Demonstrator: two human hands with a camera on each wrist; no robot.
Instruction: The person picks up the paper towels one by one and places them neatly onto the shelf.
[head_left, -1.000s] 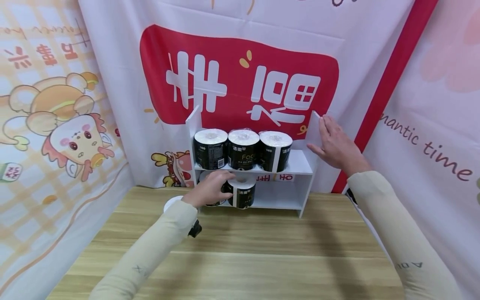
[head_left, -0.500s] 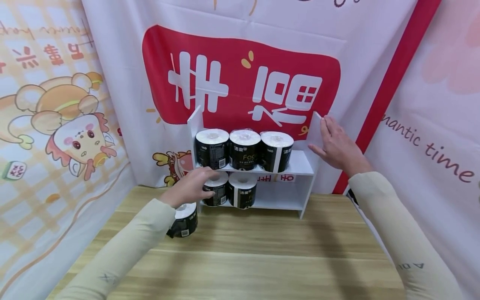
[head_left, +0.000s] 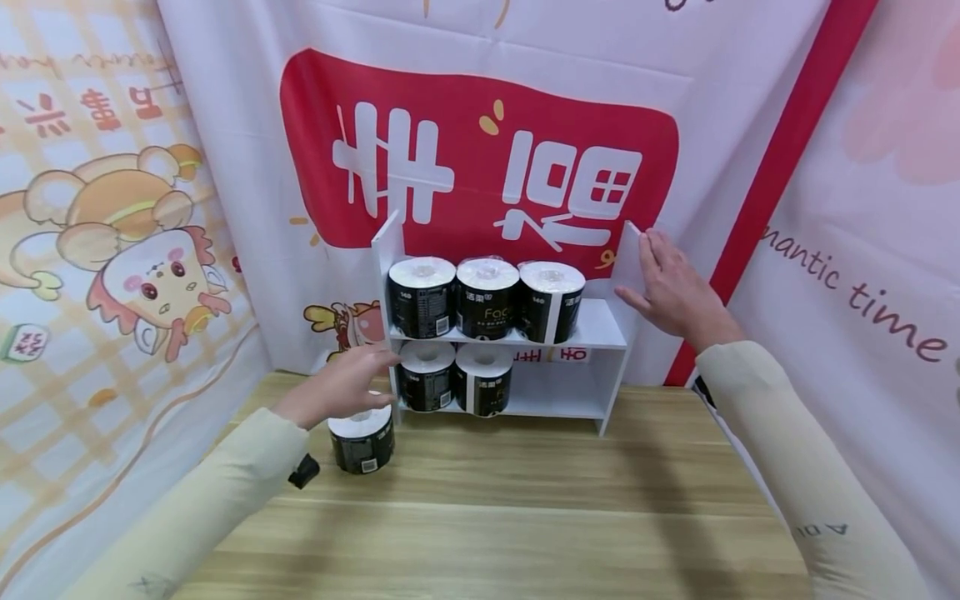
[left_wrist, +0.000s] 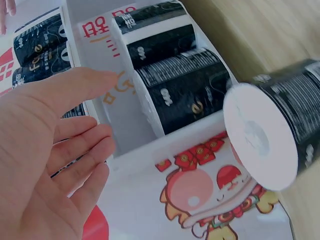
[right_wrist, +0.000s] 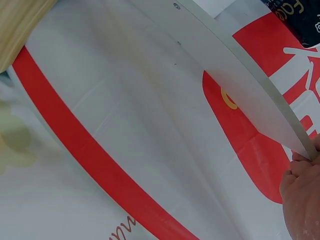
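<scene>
My left hand (head_left: 337,387) has its fingers spread and nothing in them. Below it, a loose tissue roll (head_left: 363,450) in black wrapping stands on the table beside the white shelf (head_left: 558,402); the hand partly covers its top. In the left wrist view the left palm (left_wrist: 45,150) faces the shelf's side, apart from the rolls. My right hand (head_left: 678,296) holds the upper part of the shelf's right side panel (right_wrist: 260,90), thumb on the inner side. Three tissue rolls (head_left: 487,312) line the upper board, and two rolls (head_left: 483,392) stand at the lower board's left.
The wooden table (head_left: 480,533) spreads out in front of the shelf. Printed cloth (head_left: 465,50) hangs close behind, and more cloth (head_left: 135,300) closes off the left side. A bare stretch of upper board (head_left: 600,325) lies right of the top rolls.
My left hand has drawn left, away from the lower left roll, uncovering both lower rolls. The loose roll on the table now shows more fully. My right hand has stayed on the side panel.
</scene>
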